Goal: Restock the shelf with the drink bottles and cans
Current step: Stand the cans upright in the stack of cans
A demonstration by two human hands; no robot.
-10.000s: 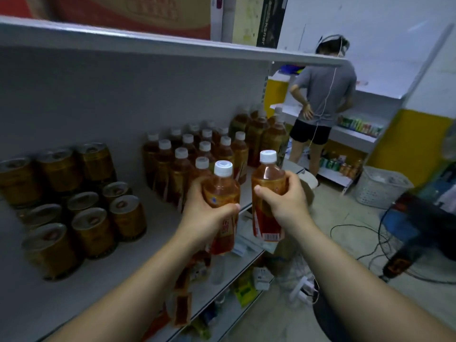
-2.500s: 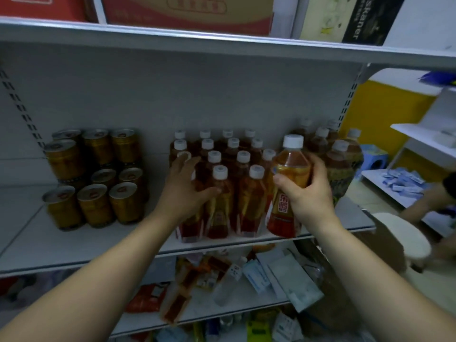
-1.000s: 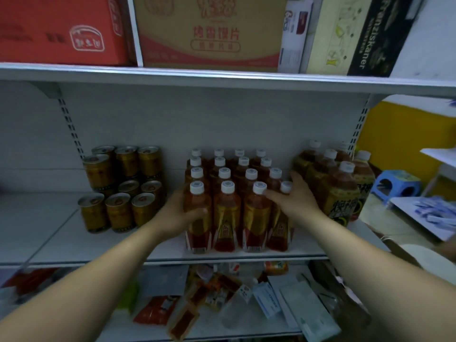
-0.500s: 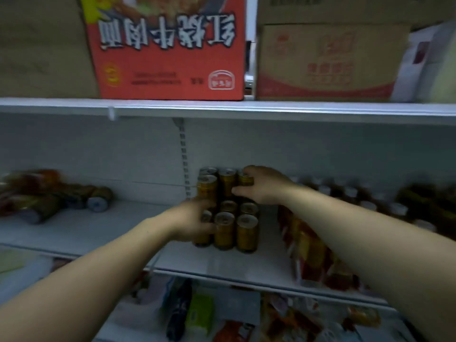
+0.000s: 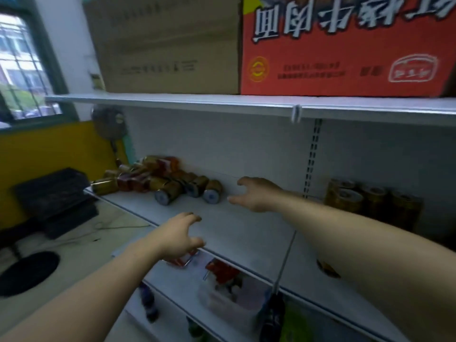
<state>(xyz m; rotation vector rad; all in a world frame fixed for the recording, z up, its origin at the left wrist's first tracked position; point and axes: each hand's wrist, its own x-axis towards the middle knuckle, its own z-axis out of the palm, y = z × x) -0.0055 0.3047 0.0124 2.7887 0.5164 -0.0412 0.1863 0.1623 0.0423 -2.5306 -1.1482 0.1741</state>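
Now both my hands are out in front of me, and they hold nothing. My left hand [image 5: 178, 236] has its fingers spread apart and a little bent. It hangs over the front edge of the shelf [image 5: 246, 233]. My right hand [image 5: 257, 193] is farther in than my left hand, over the shelf. Its fingers are apart too, with the thumb low and the other fingers up. It touches no can.

Just past the fingertips of my right hand lies a pile of cans [image 5: 170, 185], all on their sides. The nearest can [image 5: 212, 192] shows me its round white end. It is close to my right hand but not touching it. The pile is blurry, so I cannot count it. On the other side of my right hand, behind my arm, some gold cans [image 5: 365, 201] stand up close together.

High above both hands sit a brown box [image 5: 167, 45] and a red box [image 5: 345, 45] with white letters. Under my left hand is a lower shelf [image 5: 177, 287] with packets [image 5: 222, 269] on it. Far off to the left of my left hand I see a black crate [image 5: 54, 193], a fan [image 5: 108, 122] and a window [image 5: 22, 70].
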